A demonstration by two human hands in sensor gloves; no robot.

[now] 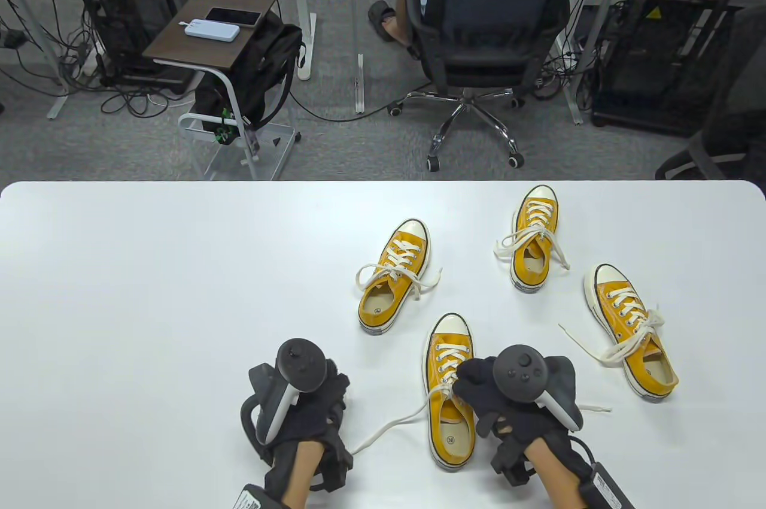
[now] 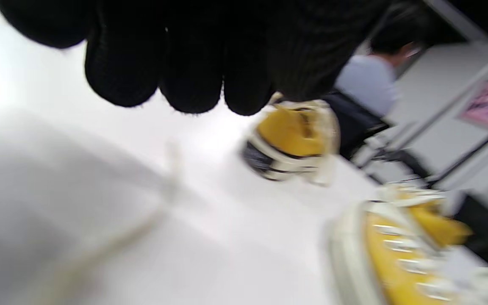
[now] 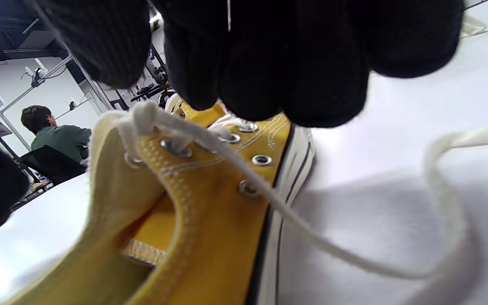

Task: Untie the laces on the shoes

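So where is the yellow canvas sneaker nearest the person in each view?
Table view: yellow canvas sneaker at bottom centre, under the right hand.
Left wrist view: blurred, lower right.
Right wrist view: fills the centre and lower left.
Shared landmark: its loose cream lace trailing on the white table.

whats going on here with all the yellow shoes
A person in sensor gloves is untying laces. The right hand is on the nearest shoe, fingers at its top eyelets; its lace already trails loose across the table. The left hand rests beside it. Three other shoes lie farther back.
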